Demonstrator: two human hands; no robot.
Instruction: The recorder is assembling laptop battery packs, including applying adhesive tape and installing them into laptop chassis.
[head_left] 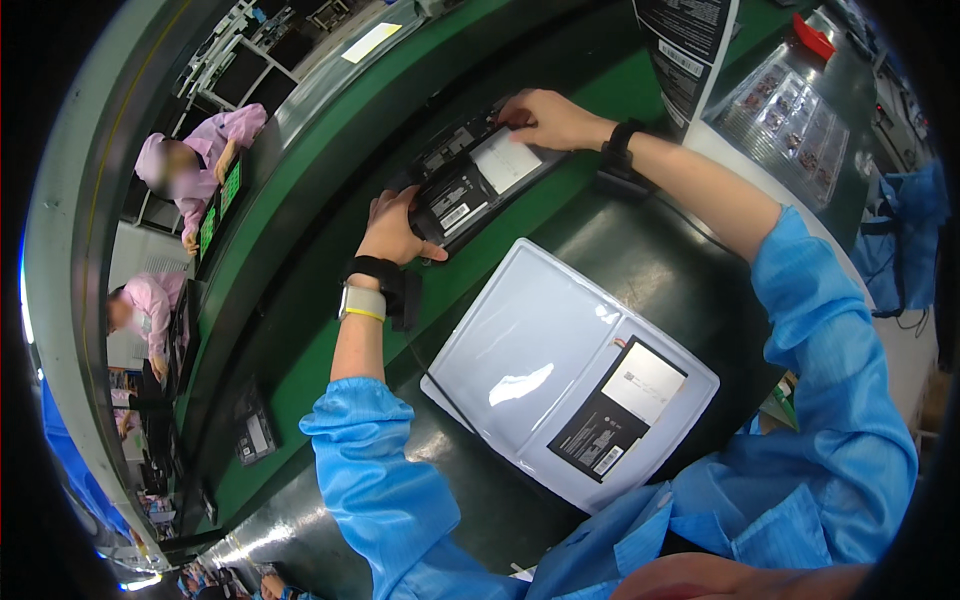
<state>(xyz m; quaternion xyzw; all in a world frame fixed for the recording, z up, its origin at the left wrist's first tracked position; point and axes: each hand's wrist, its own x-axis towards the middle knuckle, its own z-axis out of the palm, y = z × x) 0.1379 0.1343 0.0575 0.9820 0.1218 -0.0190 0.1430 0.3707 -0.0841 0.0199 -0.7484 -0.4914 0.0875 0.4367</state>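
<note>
Device (447,160) lies on belt (290,395), left hand (395,230) at its left end, right hand (553,118) at its right. Tray (505,295) sits nearer the body on table (690,265), battery (602,435) in its right compartment. Second device (253,432) farther left on belt; parts tray (790,128) beyond right forearm (705,185).

The upper battery (452,207) looks matt, the tray (545,330) smooth, glossy plastic, the sleeves (375,480) sheeny, creased cloth.
</note>
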